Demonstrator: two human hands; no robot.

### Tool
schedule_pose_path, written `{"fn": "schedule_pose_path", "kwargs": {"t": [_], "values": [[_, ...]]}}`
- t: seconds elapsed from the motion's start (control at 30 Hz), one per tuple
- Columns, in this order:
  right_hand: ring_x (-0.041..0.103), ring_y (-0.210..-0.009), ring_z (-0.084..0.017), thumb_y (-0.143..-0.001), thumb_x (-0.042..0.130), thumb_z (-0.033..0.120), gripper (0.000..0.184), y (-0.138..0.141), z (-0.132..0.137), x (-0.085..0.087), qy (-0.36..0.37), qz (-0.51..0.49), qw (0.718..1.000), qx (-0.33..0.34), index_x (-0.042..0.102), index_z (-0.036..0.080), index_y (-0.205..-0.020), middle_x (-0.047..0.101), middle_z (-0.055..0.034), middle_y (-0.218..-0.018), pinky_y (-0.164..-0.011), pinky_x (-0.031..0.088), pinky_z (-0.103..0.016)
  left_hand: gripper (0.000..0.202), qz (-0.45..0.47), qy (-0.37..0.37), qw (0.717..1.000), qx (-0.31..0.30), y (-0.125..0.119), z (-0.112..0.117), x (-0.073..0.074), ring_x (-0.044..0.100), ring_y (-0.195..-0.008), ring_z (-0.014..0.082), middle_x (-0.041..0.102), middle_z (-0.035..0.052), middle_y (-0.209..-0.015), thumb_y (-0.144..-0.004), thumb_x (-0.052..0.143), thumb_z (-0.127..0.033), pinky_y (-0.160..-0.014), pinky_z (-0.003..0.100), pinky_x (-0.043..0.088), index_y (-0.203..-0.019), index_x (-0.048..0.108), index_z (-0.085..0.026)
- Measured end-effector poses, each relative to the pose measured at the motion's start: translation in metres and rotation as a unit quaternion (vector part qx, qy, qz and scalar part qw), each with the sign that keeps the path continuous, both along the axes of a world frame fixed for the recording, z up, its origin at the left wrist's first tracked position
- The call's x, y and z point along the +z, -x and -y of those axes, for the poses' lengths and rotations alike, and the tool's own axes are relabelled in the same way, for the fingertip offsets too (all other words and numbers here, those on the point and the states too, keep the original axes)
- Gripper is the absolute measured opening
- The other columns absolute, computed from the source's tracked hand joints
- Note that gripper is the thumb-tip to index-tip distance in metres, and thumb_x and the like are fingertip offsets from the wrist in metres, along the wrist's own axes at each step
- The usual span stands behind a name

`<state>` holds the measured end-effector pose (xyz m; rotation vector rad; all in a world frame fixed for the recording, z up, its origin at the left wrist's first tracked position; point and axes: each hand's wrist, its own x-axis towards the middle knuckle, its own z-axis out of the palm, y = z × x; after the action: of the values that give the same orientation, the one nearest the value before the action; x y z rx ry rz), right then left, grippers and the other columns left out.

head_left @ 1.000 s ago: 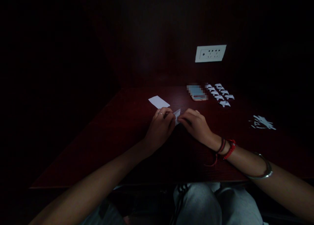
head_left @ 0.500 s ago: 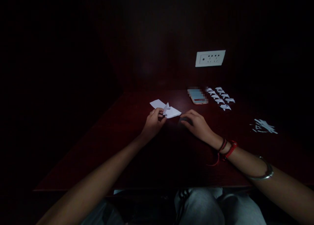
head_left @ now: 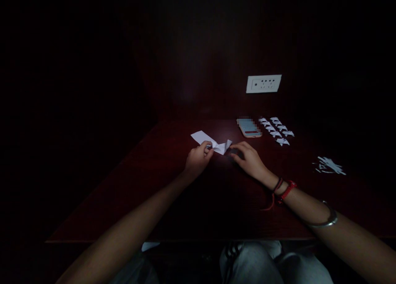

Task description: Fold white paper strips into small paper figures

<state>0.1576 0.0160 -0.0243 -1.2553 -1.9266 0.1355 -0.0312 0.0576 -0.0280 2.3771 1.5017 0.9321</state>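
Over the dark red table, my left hand (head_left: 199, 157) is closed in a pinch on a white folded paper (head_left: 222, 148). The paper's right end tilts up in a small flap. My right hand (head_left: 250, 159) is just to the right, its thumb and forefinger apart, with the forefinger tip beside that flap; whether it touches cannot be made out. Behind my left hand, a flat white piece of paper (head_left: 200, 136) points away to the left. My left fingers hide where the two white parts meet.
A phone (head_left: 250, 128) lies at the back of the table (head_left: 148, 168). Right of it are several small folded paper pieces (head_left: 282, 141) in two rows. Thin white paper strips (head_left: 330, 166) lie in a pile further right. A socket plate (head_left: 264, 84) is on the wall.
The folded paper has turned in my left hand: the raised flap, earlier near my left fingers, is now at its right end by my right hand. The view has tilted slightly up.
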Motion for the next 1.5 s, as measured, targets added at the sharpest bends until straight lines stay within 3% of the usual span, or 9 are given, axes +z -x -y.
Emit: {"fn": "schedule_pose_path", "kwargs": {"t": [0.23,0.37,0.63,0.77,0.87,1.03,1.2,1.33,1.5], "values": [[0.051,-0.083,-0.017,-0.071,0.049,0.013,0.023,-0.001,-0.001,-0.001,0.000,-0.001,1.000,0.006,0.056,0.018,-0.093,0.053,-0.0052,-0.090,-0.077,0.040,-0.032,0.024,-0.134,-0.086,0.987,0.026,-0.008,0.004,-0.002,0.053,-0.078,0.0177,0.054,0.0032,-0.093,-0.081,0.042,-0.031,-0.060,0.024,0.038,-0.103,0.047,-0.026],[0.051,-0.077,-0.016,-0.071,0.049,0.014,0.022,-0.001,-0.001,-0.002,-0.003,-0.006,1.000,0.006,0.056,0.018,-0.092,0.053,-0.0049,-0.087,-0.074,0.042,-0.032,0.017,-0.171,-0.132,0.976,0.012,-0.009,0.005,0.001,0.052,-0.075,0.0166,0.054,0.0033,-0.088,-0.082,0.039,-0.023,-0.060,0.024,0.038,-0.093,0.052,-0.024],[0.045,-0.100,-0.019,-0.076,0.048,0.025,0.036,-0.018,0.011,0.023,-0.081,-0.008,0.997,-0.005,0.047,0.018,-0.111,0.049,-0.0084,-0.106,-0.087,0.036,-0.036,0.024,-0.187,-0.202,0.951,-0.141,-0.004,0.026,0.019,0.050,-0.093,0.0177,0.053,0.0015,-0.107,-0.081,0.041,-0.018,-0.078,0.028,0.036,-0.102,0.050,-0.026],[0.047,-0.100,-0.018,-0.075,0.051,0.030,0.054,-0.029,0.018,0.034,-0.020,0.062,0.992,0.110,0.033,0.023,-0.125,0.049,-0.0066,-0.111,-0.084,0.039,-0.035,0.025,-0.154,-0.148,0.953,-0.217,-0.008,0.035,0.019,0.051,-0.095,0.0143,0.054,-0.0014,-0.109,-0.083,0.038,-0.019,-0.080,0.026,0.035,-0.104,0.049,-0.027],[0.053,-0.091,-0.015,-0.078,0.047,0.028,0.041,-0.030,0.019,0.032,0.014,0.112,0.979,0.171,0.043,0.023,-0.119,0.057,-0.0045,-0.102,-0.078,0.042,-0.030,0.023,-0.115,-0.100,0.960,-0.234,-0.013,0.040,0.019,0.052,-0.093,0.0131,0.056,-0.0020,-0.105,-0.084,0.037,-0.024,-0.081,0.026,0.035,-0.104,0.049,-0.026],[0.057,-0.081,-0.014,-0.081,0.042,0.020,0.026,-0.023,0.019,0.025,-0.026,0.096,0.986,0.131,0.058,0.020,-0.100,0.063,-0.0037,-0.089,-0.072,0.044,-0.026,0.023,-0.024,-0.084,0.967,-0.239,-0.013,0.044,0.023,0.051,-0.093,0.0126,0.054,0.0006,-0.104,-0.083,0.038,-0.023,-0.082,0.026,0.037,-0.104,0.047,-0.024],[0.056,-0.082,-0.016,-0.078,0.044,0.018,0.023,-0.019,0.018,0.021,-0.072,0.053,0.995,0.041,0.061,0.020,-0.094,0.063,-0.0041,-0.088,-0.077,0.042,-0.032,0.019,0.147,0.016,0.983,-0.107,-0.017,0.039,0.016,0.053,-0.070,0.0117,0.055,0.0001,-0.073,-0.085,0.032,-0.029,-0.066,0.025,0.042,-0.087,0.048,-0.019],[0.052,-0.086,-0.018,-0.079,0.043,0.018,0.030,-0.010,0.020,0.019,-0.088,0.056,0.994,0.029,0.055,0.020,-0.106,0.062,-0.0052,-0.092,-0.077,0.042,-0.034,0.017,0.218,0.163,0.954,-0.128,-0.021,0.035,0.007,0.053,-0.060,0.0102,0.054,-0.0010,-0.069,-0.077,0.045,-0.034,-0.050,0.020,0.041,-0.076,0.046,-0.017],[0.045,-0.104,-0.017,-0.079,0.039,0.014,0.041,0.005,0.026,0.016,-0.061,0.079,0.990,0.097,0.041,0.019,-0.120,0.050,-0.0060,-0.115,-0.091,0.035,-0.036,0.019,0.283,0.198,0.927,-0.150,-0.021,0.033,0.008,0.055,-0.067,0.0119,0.056,0.0013,-0.076,-0.077,0.045,-0.036,-0.047,0.019,0.041,-0.083,0.049,-0.018]]}}
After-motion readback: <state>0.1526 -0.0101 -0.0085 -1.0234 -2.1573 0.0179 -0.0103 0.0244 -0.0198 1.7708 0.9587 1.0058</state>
